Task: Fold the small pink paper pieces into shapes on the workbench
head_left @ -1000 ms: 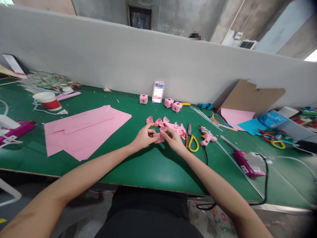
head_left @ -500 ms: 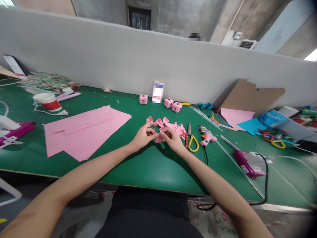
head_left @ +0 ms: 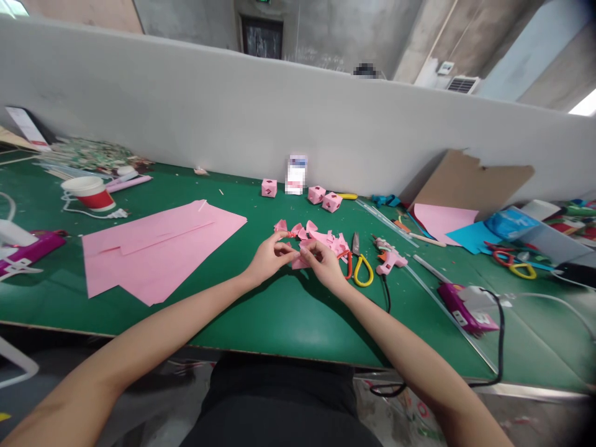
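Note:
Between my two hands is a small pink paper piece (head_left: 300, 263), partly hidden by the fingers. My left hand (head_left: 274, 256) pinches its left side, and my right hand (head_left: 321, 257) pinches it from the right. Just behind the hands lie several pink paper scraps (head_left: 331, 239). Scissors (head_left: 363, 268) with one red and one yellow handle rest beside my right hand, blades pointing away. Right of them sits a pink glue gun (head_left: 390, 259) with a black cord. Three pink paper cubes (head_left: 269, 188) with cut-out openings stand near the partition.
Large pink sheets (head_left: 162, 261) lie at left, near a paper cup (head_left: 90, 192). At right are a purple power strip (head_left: 468, 310), clear glue sticks (head_left: 447, 310), another pair of scissors (head_left: 514, 264) and brown cardboard (head_left: 470, 183). A grey partition (head_left: 209, 112) bounds the green table.
The hands stay in nearly the same place, still pinching the pink paper piece, with only slight finger movement. The view has shifted very slightly.

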A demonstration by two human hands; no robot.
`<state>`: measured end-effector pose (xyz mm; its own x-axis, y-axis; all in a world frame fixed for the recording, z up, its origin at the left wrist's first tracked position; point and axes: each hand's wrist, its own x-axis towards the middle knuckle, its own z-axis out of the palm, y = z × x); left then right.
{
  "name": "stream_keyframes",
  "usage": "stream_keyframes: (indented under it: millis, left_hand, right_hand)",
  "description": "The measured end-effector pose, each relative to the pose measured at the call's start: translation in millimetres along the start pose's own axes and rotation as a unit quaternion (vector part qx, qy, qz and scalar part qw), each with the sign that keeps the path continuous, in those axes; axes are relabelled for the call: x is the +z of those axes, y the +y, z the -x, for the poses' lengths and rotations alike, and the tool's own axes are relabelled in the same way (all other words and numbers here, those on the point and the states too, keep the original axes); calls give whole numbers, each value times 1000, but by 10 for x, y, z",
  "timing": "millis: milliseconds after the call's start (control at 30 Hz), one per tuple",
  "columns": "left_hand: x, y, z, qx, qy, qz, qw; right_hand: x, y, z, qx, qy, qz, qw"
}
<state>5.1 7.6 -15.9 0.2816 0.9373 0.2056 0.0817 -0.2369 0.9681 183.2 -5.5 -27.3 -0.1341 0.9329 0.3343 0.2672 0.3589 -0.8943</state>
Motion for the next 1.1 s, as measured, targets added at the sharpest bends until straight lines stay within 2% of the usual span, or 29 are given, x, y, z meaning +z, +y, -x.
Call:
stream_keyframes:
  millis: [133,300,567,733,833,933,1000,1100]
  left_hand:
    - [0,-23,-10,-8,21,49,999]
    - [-17,-25,-39,-8,40,57,998]
    - [-23,-93,-92,-37,61,100,992]
    - [-22,-122,-99,-35,52,110,992]
    - [-25,-135,-95,-17,45,86,995]
    - [-30,-144,-83,28,38,8,999]
    - [-30,-140,-70,54,30,-40,997]
    - [-22,-119,-48,69,17,-59,996]
  right_hand:
    - [22,42,-3,-7,14,-18,1000]
    - [50,84,-5,7,-5,-66,998]
    - [42,144,42,-21,-39,26,999]
    - [44,164,23,-16,-23,1,1000]
    - [47,153,8,1,-9,-29,1000]
    - [51,145,-1,19,-3,-45,999]
    - [52,148,-5,23,-3,-45,999]
    - [51,158,-7,15,1,-27,1000]
